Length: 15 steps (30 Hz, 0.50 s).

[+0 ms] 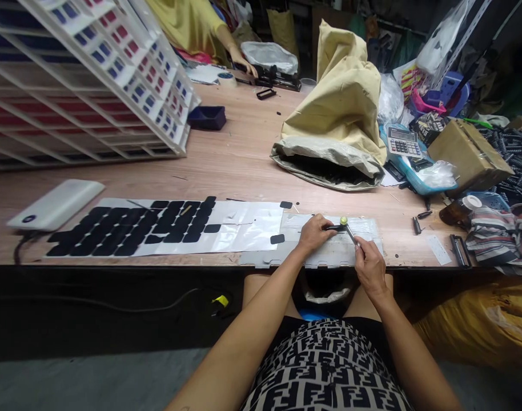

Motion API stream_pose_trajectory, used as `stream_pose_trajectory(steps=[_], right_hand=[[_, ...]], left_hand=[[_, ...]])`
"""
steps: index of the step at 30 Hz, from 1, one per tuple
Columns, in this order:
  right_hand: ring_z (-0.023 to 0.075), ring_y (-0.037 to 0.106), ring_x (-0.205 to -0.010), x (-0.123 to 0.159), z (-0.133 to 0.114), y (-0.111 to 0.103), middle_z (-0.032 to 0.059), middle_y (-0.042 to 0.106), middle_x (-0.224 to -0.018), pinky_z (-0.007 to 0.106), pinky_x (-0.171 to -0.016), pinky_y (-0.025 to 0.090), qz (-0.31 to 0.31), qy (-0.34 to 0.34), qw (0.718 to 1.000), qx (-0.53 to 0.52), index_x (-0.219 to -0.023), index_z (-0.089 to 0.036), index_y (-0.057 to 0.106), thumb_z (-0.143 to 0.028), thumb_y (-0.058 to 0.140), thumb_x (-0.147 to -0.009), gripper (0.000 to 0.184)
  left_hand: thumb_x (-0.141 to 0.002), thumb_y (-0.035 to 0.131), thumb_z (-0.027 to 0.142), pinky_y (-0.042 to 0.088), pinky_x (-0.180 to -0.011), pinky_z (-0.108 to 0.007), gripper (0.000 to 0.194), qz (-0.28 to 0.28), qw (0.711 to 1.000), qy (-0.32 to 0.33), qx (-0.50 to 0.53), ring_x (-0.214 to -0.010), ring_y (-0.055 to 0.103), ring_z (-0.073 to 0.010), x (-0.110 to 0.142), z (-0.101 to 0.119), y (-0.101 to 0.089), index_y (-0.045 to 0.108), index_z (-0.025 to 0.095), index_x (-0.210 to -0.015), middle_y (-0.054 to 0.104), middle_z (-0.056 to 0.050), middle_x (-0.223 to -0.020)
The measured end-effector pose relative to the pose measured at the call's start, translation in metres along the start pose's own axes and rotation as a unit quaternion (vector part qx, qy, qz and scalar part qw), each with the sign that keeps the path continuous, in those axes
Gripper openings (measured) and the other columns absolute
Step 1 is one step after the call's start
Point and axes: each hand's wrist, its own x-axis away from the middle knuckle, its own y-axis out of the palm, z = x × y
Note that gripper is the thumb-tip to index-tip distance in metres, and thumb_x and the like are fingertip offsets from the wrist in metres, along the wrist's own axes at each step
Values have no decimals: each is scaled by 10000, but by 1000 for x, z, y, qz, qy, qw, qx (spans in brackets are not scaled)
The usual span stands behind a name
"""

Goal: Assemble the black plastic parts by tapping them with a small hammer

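At the table's near edge my left hand [314, 232] is closed on a slim black part [337, 228], holding it down on a grey board [368, 228] wrapped in clear tape. My right hand [370, 264] grips the handle of a small hammer [344, 221] with a round yellowish head. That head is right at the black part's right end; whether they touch I cannot tell. Left of the board lies a white sheet [244, 234] covered in rows of black rounded pieces [115, 231]. Two loose black pieces [277, 239] rest near my left hand.
A large white crate [175, 114] fills the back left, beside a dark blue tray [207, 117]. A beige sack [333, 114] gapes open ahead. At right are a calculator [403, 142], a cardboard box [469, 151] and a striped cloth [496, 234]. Another person's hand [246, 65] works across the table.
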Motion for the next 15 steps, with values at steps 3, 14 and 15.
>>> stream_pose_trajectory(steps=[3, 14, 15], right_hand=[[204, 665, -987, 1, 5, 2, 72, 718, -1085, 315, -881, 515, -7, 4, 1000, -12, -1229, -225, 704, -241, 456, -967, 362], [217, 567, -917, -67, 68, 0, 92, 670, -1001, 310, -795, 409, 68, 57, 976, 198, -1190, -205, 727, -213, 517, -950, 319], [220, 549, -909, -72, 73, 0, 96, 661, -991, 315, -785, 394, 73, 55, 970, 225, -1183, -200, 729, -207, 519, -950, 313]], left_hand=[[-778, 796, 267, 476, -768, -306, 159, 0, 1000, 4, -5, -865, 610, -178, 0, 1, -1, 774, 228, -931, 619, -8, -872], [-782, 773, 273, 476, -759, -307, 137, -4, 1000, 1, -3, -860, 607, -179, 1, -1, 0, 751, 233, -911, 621, -5, -891], [-784, 770, 274, 477, -760, -307, 138, -6, 1000, 2, -1, -861, 606, -179, 1, -1, 0, 750, 232, -914, 620, -6, -889]])
